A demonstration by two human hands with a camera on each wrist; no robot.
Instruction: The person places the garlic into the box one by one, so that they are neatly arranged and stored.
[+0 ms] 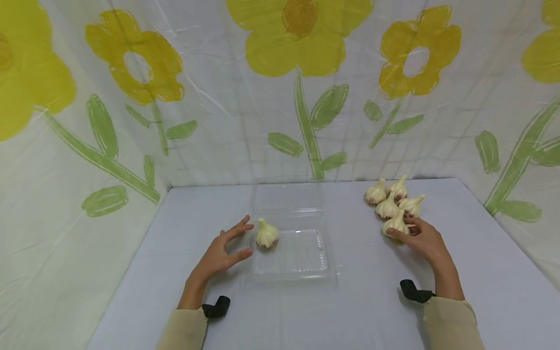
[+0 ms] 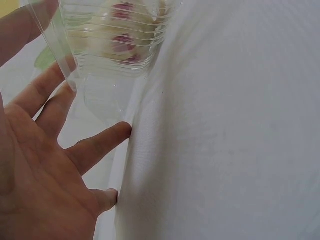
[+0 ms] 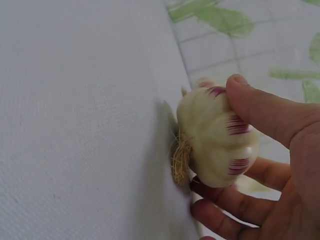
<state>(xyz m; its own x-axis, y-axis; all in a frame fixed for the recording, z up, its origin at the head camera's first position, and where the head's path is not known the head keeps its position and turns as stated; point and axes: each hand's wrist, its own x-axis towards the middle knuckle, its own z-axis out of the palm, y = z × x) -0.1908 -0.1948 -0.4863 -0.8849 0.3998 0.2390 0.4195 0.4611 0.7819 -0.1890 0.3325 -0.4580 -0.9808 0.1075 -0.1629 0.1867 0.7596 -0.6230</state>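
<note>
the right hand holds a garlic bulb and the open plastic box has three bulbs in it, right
Not three: the head view shows just one bulb in the open plastic box. The right hand does hold a garlic bulb.

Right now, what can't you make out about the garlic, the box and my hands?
Head: lower parts of the rear bulbs, behind nearer bulbs.
Head: the clear box's edge beside the left hand, too faint.
Left wrist: part of the boxed bulb, cut off by the top edge.
Right wrist: most of the rear bulbs, behind the held bulb; part of the right hand, cut off by the right edge.
</note>
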